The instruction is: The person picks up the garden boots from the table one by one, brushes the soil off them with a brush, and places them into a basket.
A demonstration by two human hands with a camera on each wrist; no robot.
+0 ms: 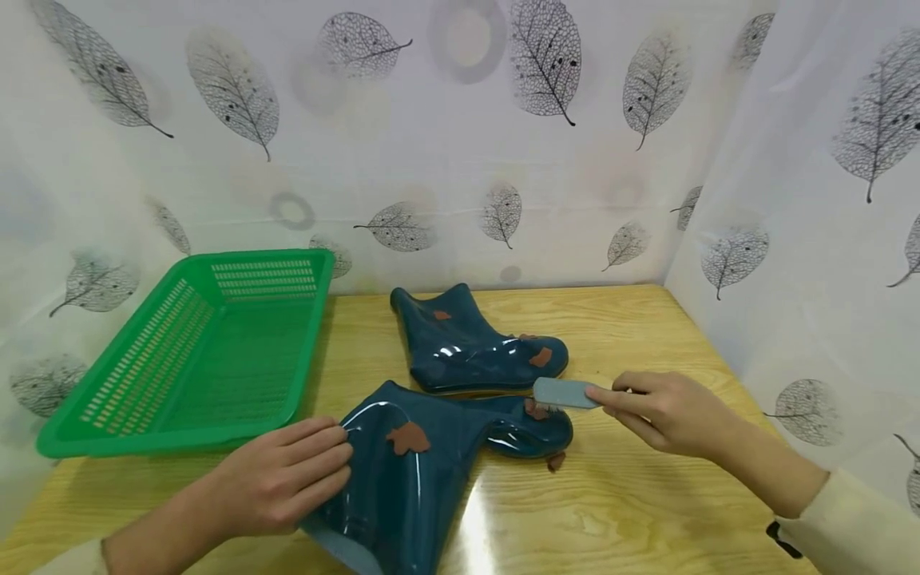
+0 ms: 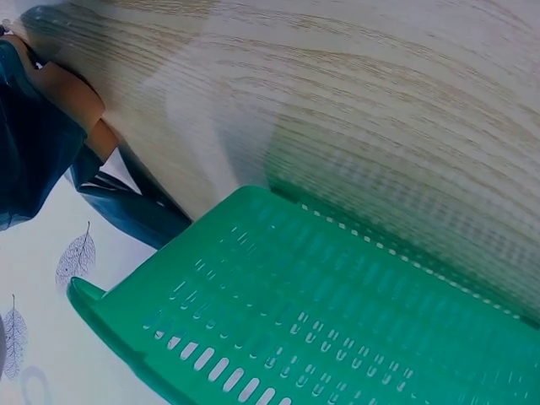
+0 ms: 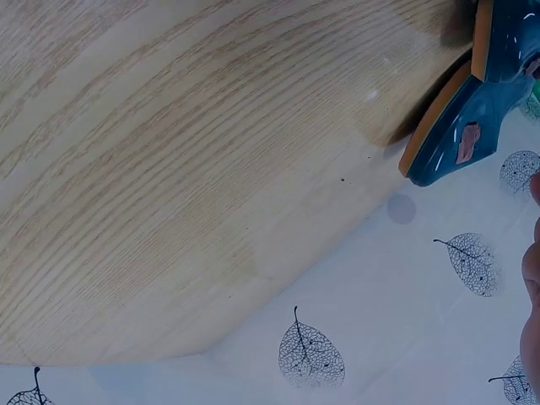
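A dark blue glossy rain boot [image 1: 446, 435] lies on its side at the front, its shaft opening toward me. My left hand [image 1: 287, 479] grips the upper shaft, fingers over the outside and thumb hidden. Between thumb and fingers, my right hand [image 1: 668, 411] pinches a grey brush [image 1: 564, 393], bristles down against a brown patch [image 1: 535, 410] on the boot's toe. Another brown patch [image 1: 408, 438] sticks to the shaft. Behind lies a second matching boot [image 1: 460, 347] with brown patches of its own. In the right wrist view, only part of the hand [image 3: 531, 287] shows at the edge.
A green plastic basket [image 1: 309, 351] with slotted walls stands on the left of the wooden table [image 1: 611, 511], beside the boots. A brown flake [image 1: 556, 461] sits by the near toe. White leaf-print sheeting [image 1: 446, 160] hangs behind and at the sides.
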